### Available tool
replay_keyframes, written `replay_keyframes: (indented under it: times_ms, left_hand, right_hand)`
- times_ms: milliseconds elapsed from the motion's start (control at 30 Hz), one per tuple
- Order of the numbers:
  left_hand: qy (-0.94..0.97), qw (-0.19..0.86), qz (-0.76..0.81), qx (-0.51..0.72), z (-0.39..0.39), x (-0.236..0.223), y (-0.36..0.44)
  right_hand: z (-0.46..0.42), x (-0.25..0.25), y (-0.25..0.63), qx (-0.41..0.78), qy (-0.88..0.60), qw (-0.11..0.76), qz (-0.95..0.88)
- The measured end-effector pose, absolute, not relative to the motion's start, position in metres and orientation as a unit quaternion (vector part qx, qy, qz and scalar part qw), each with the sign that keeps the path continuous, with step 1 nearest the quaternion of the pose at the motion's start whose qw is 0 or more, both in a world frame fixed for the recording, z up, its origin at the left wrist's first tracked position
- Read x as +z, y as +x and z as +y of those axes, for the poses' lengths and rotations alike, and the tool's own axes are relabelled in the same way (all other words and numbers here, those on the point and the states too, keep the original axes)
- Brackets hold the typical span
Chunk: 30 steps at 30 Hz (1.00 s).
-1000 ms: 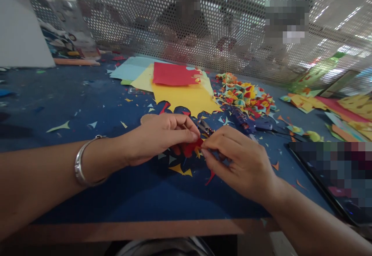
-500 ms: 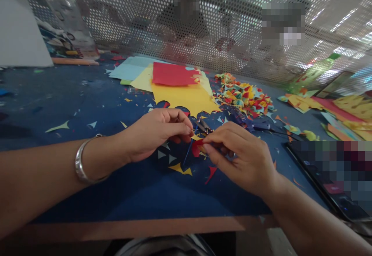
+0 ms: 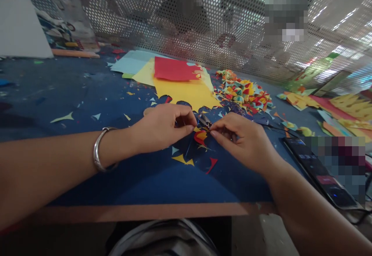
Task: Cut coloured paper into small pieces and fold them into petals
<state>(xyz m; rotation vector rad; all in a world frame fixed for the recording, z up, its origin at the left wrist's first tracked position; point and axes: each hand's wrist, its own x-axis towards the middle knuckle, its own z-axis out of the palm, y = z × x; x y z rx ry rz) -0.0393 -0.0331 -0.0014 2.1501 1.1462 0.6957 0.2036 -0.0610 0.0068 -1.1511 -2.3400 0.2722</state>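
Observation:
My left hand [image 3: 171,128] has thumb and forefinger pinched together; what is between them is too small to make out. Just below those fingertips is a small red and yellow paper piece [image 3: 200,136], curved like a petal. A thin dark-blue strand runs down beside it. My right hand [image 3: 242,141] is also closed in a pinch, its fingertips slightly to the right of the paper piece; whatever they hold is hidden. A pair of scissors [image 3: 204,119], partly covered, lies behind the two hands.
Red paper [image 3: 174,69] and yellow paper [image 3: 186,93] lie stacked behind my hands. A heap of colourful paper pieces [image 3: 247,93] sits to their right. A phone [image 3: 316,170] rests at the right, a clear bottle [image 3: 72,19] at the back left. Paper scraps dot the blue table [image 3: 130,182].
My right fingertips have come off the red paper and moved slightly right. The piece now shows yellow within red. My left hand has shifted a little to the right.

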Motion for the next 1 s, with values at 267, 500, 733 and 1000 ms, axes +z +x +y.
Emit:
replay_keyframes:
  times_ms: [267, 500, 733, 1000]
  left_hand:
    - [0.848, 0.249, 0.406, 0.231, -0.0411, 0.0032, -0.0352]
    - [0.841, 0.263, 0.409, 0.239, -0.0381, -0.0005, -0.038]
    - [0.836, 0.258, 0.421, 0.237, -0.0371, 0.0001, -0.0373]
    - [0.843, 0.246, 0.421, 0.229, -0.0382, 0.0017, -0.039]
  right_hand:
    - [-0.0573, -0.0007, 0.201, 0.098, -0.392, 0.202, -0.892]
    - [-0.0577, -0.0006, 0.1967, 0.095, -0.396, 0.203, -0.89]
    - [-0.055, -0.0005, 0.1969, 0.076, -0.408, 0.203, -0.887]
    - [-0.0546, -0.0032, 0.1959, 0.071, -0.407, 0.164, -0.896]
